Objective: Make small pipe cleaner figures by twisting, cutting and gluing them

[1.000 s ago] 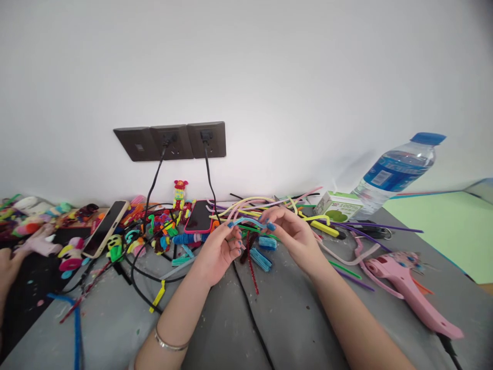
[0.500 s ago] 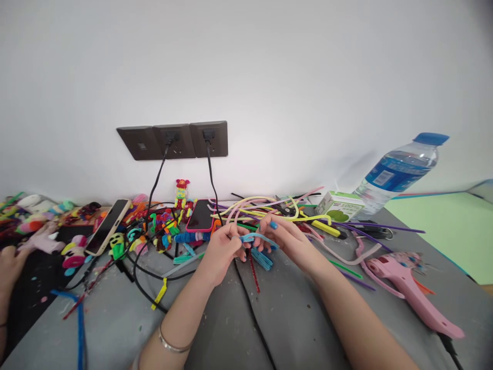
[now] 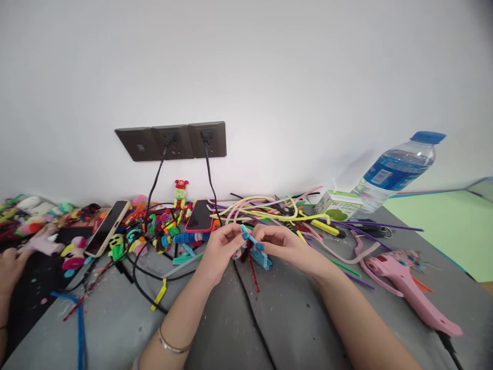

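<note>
A light-blue pipe cleaner is pinched between the fingertips of both hands, above the middle of the table. My left hand grips one part of it with thumb and fingers. My right hand holds the other part, thumb pressed toward the index finger. Just below the fingers lies a folded bundle of light-blue pipe cleaners. Beside that bundle, a red tinsel stem points toward me. The fingers hide part of the held piece.
Behind my hands lie yellow and pink pipe cleaners and a pink-edged phone. A pink glue gun, juice box and water bottle are at right. A black cable crosses the table. Another person's hand is at far left.
My fingers have drawn closer together. The light-blue pipe cleaner, earlier stretched sideways past my right fingers, now shows as a short slanted piece between both hands.
</note>
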A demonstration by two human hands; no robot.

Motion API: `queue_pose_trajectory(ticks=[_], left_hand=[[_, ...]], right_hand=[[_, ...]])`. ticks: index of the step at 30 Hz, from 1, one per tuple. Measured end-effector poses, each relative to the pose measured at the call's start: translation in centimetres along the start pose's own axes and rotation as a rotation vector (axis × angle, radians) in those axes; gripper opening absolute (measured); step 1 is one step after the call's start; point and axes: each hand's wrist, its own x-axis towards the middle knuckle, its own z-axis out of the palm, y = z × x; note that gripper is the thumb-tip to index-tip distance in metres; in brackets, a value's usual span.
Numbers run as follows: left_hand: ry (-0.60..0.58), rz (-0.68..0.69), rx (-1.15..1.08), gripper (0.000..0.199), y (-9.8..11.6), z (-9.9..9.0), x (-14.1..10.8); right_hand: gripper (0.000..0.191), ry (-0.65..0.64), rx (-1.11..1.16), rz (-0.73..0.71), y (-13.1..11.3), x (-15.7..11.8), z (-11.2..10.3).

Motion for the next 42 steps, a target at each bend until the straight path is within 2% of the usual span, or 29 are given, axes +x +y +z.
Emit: queue_pose_trajectory(ticks=[6,9,12,14,18,25,34,42], left_hand=[[-0.002,-0.012,0.128,0.030,-0.1,-0.3,-0.1],[-0.005,0.047,0.250,0.026,0.0,-0.4,0.0],[0.016,0.135,0.368,0.023,0.0,-0.4,-0.1],[-0.004,0.143,0.404,0.023,0.0,-0.2,-0.2],[-0.081,0.035,0.370,0.031,-0.2,-0.1,-0.5],[-0.205,-0.194,0.112,0.039,0.1,0.3,-0.8],[-0.242,-0.264,0.070,0.042,0.8,0.5,-0.9],[-0.211,-0.332,0.034,0.040,0.9,0.8,-0.9]], right_hand=[[0.032,0.021,0.087,0.100,-0.1,-0.3,-0.1],[0.032,0.013,0.080,0.154,0.2,-0.2,-0.2],[0.034,0.101,0.194,0.152,0.3,0.0,-0.3],[0.035,0.175,0.260,0.126,0.2,0.0,-0.4],[0.035,0.188,0.219,0.100,-0.1,0.0,-0.8],[0.032,0.140,0.125,0.047,0.1,-0.2,-0.8],[0.031,0.116,0.076,0.005,0.3,0.1,-0.4],[0.031,0.123,0.079,-0.007,-0.2,0.1,0.0]])
